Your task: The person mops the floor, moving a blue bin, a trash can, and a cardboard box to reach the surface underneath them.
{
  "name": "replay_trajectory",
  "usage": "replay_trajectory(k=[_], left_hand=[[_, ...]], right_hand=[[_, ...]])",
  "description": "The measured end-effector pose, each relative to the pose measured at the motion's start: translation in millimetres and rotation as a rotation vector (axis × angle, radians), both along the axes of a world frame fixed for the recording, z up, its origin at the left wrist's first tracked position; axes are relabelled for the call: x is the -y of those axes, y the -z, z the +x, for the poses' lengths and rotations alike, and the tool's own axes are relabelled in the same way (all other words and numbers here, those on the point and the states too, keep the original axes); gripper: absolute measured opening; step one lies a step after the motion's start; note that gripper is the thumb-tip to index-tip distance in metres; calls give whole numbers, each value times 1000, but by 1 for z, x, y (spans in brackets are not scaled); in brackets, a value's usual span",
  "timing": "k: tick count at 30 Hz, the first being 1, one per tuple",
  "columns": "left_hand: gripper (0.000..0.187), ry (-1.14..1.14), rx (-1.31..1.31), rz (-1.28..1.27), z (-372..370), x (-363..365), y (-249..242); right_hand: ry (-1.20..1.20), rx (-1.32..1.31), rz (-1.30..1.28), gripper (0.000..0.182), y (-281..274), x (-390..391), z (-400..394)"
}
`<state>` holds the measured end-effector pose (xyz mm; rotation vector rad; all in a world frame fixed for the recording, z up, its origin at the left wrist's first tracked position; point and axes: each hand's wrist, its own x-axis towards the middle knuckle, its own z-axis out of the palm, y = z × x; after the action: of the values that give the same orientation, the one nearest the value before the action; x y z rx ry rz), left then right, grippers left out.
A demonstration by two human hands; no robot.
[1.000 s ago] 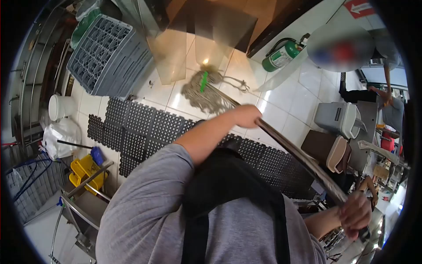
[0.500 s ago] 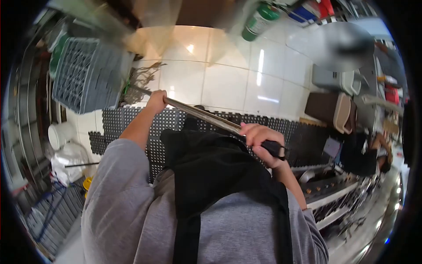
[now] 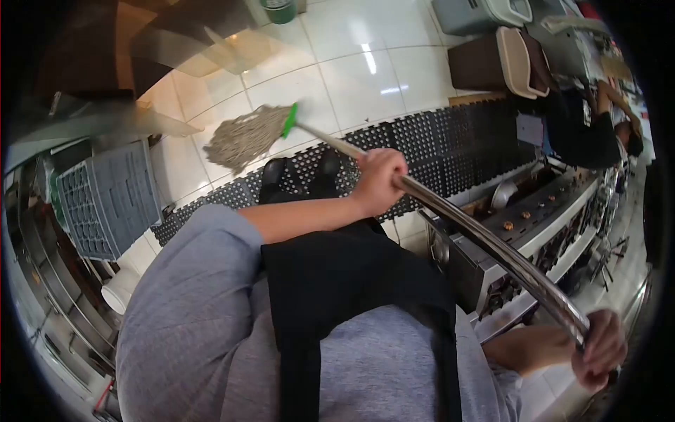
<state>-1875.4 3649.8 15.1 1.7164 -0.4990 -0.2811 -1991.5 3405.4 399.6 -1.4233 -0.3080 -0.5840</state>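
A string mop [image 3: 246, 137] with a green clamp lies spread on the white tiled floor, just beyond my dark shoes. Its shiny metal handle [image 3: 485, 235] slants from the clamp down to the lower right. My left hand [image 3: 380, 181] is wrapped round the handle partway along, in front of my black apron. Near the top end, out to my right, my right hand [image 3: 599, 349] grips the same handle. Both hands are closed.
Black perforated rubber mats [image 3: 422, 144] cover the floor around my feet. Grey plastic crates [image 3: 116, 200] stand at left. A stove [image 3: 520, 239] is close on my right, with a brown bin [image 3: 485, 65] beyond. Another person [image 3: 590, 133] is at far right.
The mop head has moved right, away from the crates, and now shows fully. My left hand has shifted right, and my right hand has swung out to the lower right with the handle.
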Motion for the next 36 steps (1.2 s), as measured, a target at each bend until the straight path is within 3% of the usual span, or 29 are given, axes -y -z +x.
replay_trajectory(k=[1, 3, 4, 6, 7, 9, 10, 11, 13, 15, 19, 20, 23, 25, 27, 29, 31, 32, 36], left_hand=[[28, 56, -3, -30, -2, 29, -6], [28, 142, 64, -63, -4, 87, -8], [28, 214, 59, -103, -2, 116, -5], [31, 335, 38, -170, 1, 173, 3], [33, 382, 21, -194, 2, 199, 6], [35, 364, 118, -198, -6, 249, 30], [38, 333, 223, -190, -10, 264, 40], [38, 341, 214, -199, -10, 269, 42], [42, 479, 114, 20, -6, 271, 44], [41, 591, 7, -66, -2, 270, 59], [35, 598, 112, -188, 10, 222, 70], [36, 588, 151, -236, 14, 209, 66], [35, 576, 162, -292, 23, 159, 44], [37, 568, 141, -297, 33, 122, 18], [44, 650, 3, -53, 39, 79, -8], [51, 618, 32, -53, 37, 40, -14], [54, 675, 40, 72, 35, -5, -20], [60, 705, 44, 139, 33, -28, -19], [64, 766, -63, 318, 18, -138, 21]], right_hand=[[287, 61, -59, 23, -16, 4, -20], [-48, 26, 55, 27, -29, 7, -30], [-23, 18, 46, 27, -26, 0, -30], [406, 35, -135, 31, -15, -23, -22], [425, 26, -146, 31, -12, -29, -27], [1055, 12, -131, 35, -1, -41, -36], [1211, 77, -269, 42, 18, -49, -30], [1219, 72, -281, 42, 35, -53, -26], [1161, 106, -434, 44, 68, -62, -20], [1127, 70, -755, 46, 93, -77, -17], [1029, 172, -768, 47, 85, -109, -14], [912, 125, -780, 46, 70, -112, -13], [1086, 358, -607, 50, 41, -118, 8], [804, 201, -493, 35, 0, -109, -3], [782, 196, -402, 42, -37, -89, -16], [848, 173, -447, 41, -53, -81, -14], [1013, 154, -518, 38, -46, -85, -4], [1138, 206, -437, 28, -28, -103, 11], [1169, 5, -352, 25, 62, -140, 29]])
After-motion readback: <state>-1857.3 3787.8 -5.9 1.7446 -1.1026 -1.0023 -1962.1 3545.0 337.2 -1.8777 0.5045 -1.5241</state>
